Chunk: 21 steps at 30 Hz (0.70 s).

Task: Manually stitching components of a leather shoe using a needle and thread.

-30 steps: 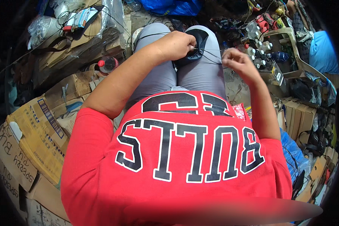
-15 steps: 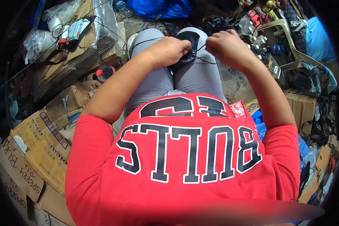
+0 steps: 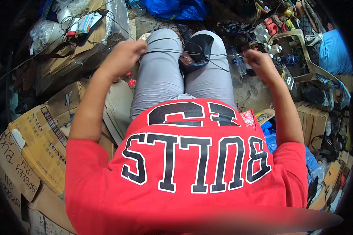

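A black piece with a curved edge, possibly part of a shoe (image 3: 202, 47), rests between my knees against the right one. Its lower part shows a brownish patch. Dark thread (image 3: 219, 54) runs out of it to both sides, with loose strands lying across my grey trousers (image 3: 159, 82). My left hand (image 3: 123, 58), slightly blurred, is closed on the thread beyond my left knee. Out to the right, my right hand (image 3: 261, 65) pinches the other end; a thin pale tip shows at its fingers, too small to name. Neither hand touches the black piece.
Flattened cardboard boxes (image 3: 39, 149) lie at the left. A red-capped bottle (image 3: 130, 80) stands beside my left leg. Past my knees is a blue plastic bag (image 3: 176, 8). A pale plastic chair frame (image 3: 308, 58), with light blue cloth (image 3: 335, 53), and several bottles crowd the right.
Both hands have moved apart from the black piece, the left one leftward and the right one rightward. The thread now stretches between them, and the black piece is uncovered.
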Tool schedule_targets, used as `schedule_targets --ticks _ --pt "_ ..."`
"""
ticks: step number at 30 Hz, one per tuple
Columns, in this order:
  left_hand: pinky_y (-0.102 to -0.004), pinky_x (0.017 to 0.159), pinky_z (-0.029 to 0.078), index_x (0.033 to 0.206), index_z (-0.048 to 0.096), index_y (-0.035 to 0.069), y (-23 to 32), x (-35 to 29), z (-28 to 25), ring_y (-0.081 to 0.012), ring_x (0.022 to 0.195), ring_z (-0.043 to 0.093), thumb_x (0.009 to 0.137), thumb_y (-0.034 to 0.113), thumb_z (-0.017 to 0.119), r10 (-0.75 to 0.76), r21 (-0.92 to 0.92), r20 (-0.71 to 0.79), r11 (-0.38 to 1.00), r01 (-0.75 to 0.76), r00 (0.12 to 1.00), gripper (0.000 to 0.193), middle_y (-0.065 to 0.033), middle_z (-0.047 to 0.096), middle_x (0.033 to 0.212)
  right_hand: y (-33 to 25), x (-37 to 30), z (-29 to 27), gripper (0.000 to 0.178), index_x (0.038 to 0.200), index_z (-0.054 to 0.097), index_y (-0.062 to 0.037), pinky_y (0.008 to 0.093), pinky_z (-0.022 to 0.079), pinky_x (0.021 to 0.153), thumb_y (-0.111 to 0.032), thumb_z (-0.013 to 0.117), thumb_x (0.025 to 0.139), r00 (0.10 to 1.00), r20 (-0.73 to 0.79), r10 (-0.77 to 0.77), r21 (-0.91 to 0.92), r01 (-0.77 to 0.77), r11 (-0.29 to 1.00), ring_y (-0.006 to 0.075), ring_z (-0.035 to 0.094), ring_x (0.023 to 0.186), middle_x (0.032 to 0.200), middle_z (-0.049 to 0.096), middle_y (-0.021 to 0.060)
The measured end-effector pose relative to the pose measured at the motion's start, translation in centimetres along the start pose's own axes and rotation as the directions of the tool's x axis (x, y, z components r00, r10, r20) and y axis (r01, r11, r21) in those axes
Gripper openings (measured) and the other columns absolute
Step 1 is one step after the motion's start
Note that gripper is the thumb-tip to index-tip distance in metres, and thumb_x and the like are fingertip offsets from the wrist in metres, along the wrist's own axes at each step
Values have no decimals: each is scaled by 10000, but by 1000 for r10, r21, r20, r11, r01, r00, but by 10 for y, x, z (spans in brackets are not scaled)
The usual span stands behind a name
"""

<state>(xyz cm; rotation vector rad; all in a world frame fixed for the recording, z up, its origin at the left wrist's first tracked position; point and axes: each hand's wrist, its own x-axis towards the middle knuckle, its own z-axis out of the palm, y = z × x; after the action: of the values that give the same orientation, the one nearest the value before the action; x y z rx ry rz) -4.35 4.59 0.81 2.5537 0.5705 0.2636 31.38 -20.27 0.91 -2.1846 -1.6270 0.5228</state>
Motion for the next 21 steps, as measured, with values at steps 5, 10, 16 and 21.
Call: schedule_targets --ticks 5,10,16,21 --pt "-224 700 438 909 649 8 62 34 -39 -61 774 538 857 88 628 16 -615 -126 783 -91 992 99 -3 606 830 -50 34 -9 249 957 662 -10 199 408 650 -230 632 844 978 -155 142 821 48 569 79 522 703 852 621 29" --pt "-232 780 449 900 636 14 133 53 3 -104 833 580 888 175 607 403 -889 -50 400 -225 914 164 -37 640 879 -118 52 16 258 988 648 20 259 478 790 -207 650 865 988 7 -155 992 13 129 127 605 842 925 657 80" --pt "-268 690 456 925 593 42 138 22 31 -106 774 579 952 271 505 385 -896 401 354 268 832 247 -36 625 836 -125 30 24 295 878 633 -29 303 494 780 -304 541 933 974 -192 -124 967 166 -191 154 609 811 792 601 57" --pt "-341 644 458 836 591 39 106 13 32 -215 704 600 860 181 616 309 -416 151 882 -224 939 146 -85 599 749 -84 2 16 313 830 628 -34 271 446 651 -326 559 921 946 228 -232 749 -18 663 134 558 668 651 544 35"
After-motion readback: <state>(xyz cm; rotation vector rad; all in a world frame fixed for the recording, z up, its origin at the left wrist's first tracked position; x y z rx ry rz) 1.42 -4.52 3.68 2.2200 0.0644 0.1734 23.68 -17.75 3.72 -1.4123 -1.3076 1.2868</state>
